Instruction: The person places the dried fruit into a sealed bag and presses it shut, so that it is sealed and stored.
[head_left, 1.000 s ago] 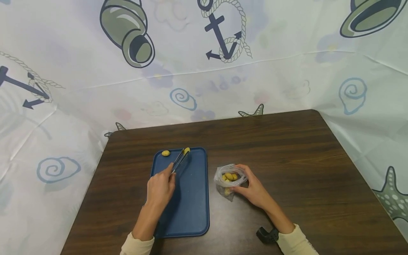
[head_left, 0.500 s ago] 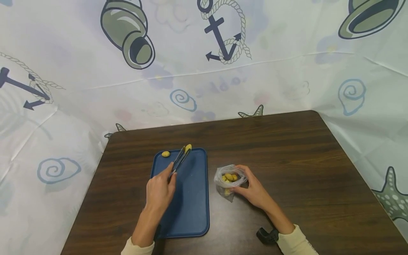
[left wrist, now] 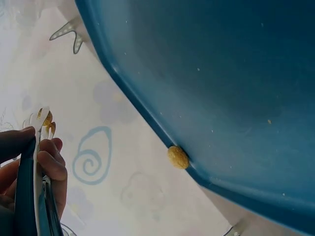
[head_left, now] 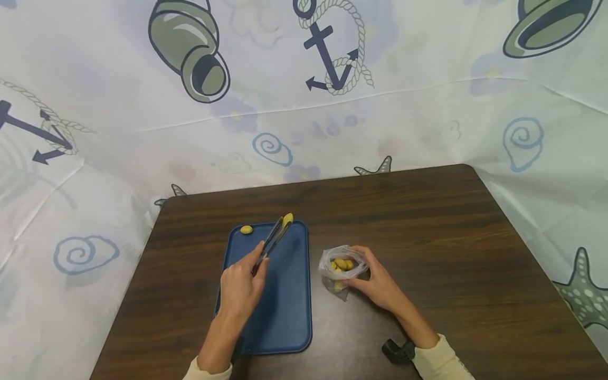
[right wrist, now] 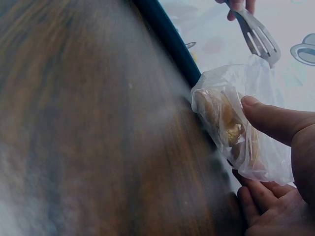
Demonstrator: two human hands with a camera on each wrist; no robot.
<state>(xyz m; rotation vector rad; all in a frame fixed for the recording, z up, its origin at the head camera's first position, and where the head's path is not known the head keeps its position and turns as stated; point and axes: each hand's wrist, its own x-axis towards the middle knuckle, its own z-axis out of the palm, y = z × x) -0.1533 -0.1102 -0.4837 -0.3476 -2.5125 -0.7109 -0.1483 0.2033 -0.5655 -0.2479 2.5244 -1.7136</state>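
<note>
My left hand [head_left: 239, 287] grips metal tongs [head_left: 272, 244] over the far part of a blue tray [head_left: 285, 322]. Between the tongs' tips is a yellow oval piece [head_left: 287, 218], raised above the tray's far rim. In the left wrist view the slotted tong heads [left wrist: 43, 118] close around it. A second yellow oval piece [left wrist: 178, 157] lies against the tray's far edge. My right hand [head_left: 380, 287] holds a clear plastic bag [head_left: 325, 263] by its side, thumb and fingers around the open mouth. Several yellow pieces [head_left: 343, 263] fill the bag, which stands right of the tray.
The brown wooden table [head_left: 427, 227] carries tray and bag. A black wrist mount [head_left: 399, 351] sits at my right cuff, low over the table. Patterned white cloth [head_left: 413, 111] hangs behind the table and along both sides.
My left hand has lifted the yellow piece with the tongs from the tray's far edge and moved slightly right. The right hand and bag have stayed put.
</note>
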